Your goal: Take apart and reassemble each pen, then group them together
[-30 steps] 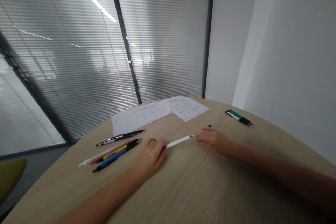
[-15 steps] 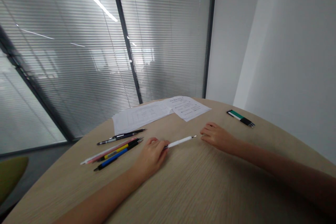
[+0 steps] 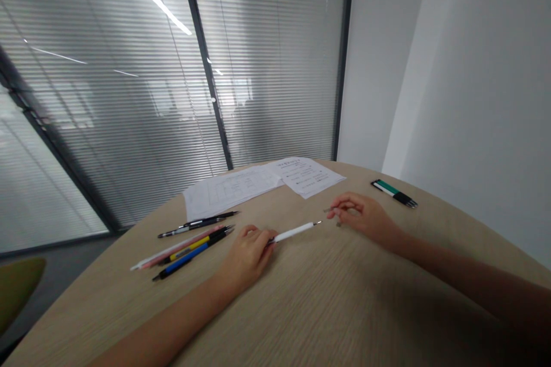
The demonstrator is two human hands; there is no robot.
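In the head view, my left hand (image 3: 248, 253) rests on the table with its fingers closed on the rear end of a white mechanical pencil (image 3: 295, 233). The pencil's slim metal tip points to the right. Just beyond that tip, my right hand (image 3: 364, 217) is raised slightly, thumb and fingers pinched on a small, thin greyish piece too blurred to name. A second small bit shows below the fingers. Left of my left hand lie a blue pen (image 3: 187, 259), a yellow pen (image 3: 193, 249), a pinkish pen (image 3: 172, 248) and dark pens (image 3: 204, 222).
Printed paper sheets (image 3: 232, 186) lie at the table's far edge. A green, white and black bundle of pens (image 3: 394, 192) sits at the far right. The wooden table (image 3: 301, 309) has a curved edge. Glass panels with blinds (image 3: 279, 69) stand behind, and a green chair (image 3: 19, 287) at left.
My right hand has lifted and drawn back slightly to the right, and a small thin piece now shows at its fingertips. My left hand and the white mechanical pencil stay in place.
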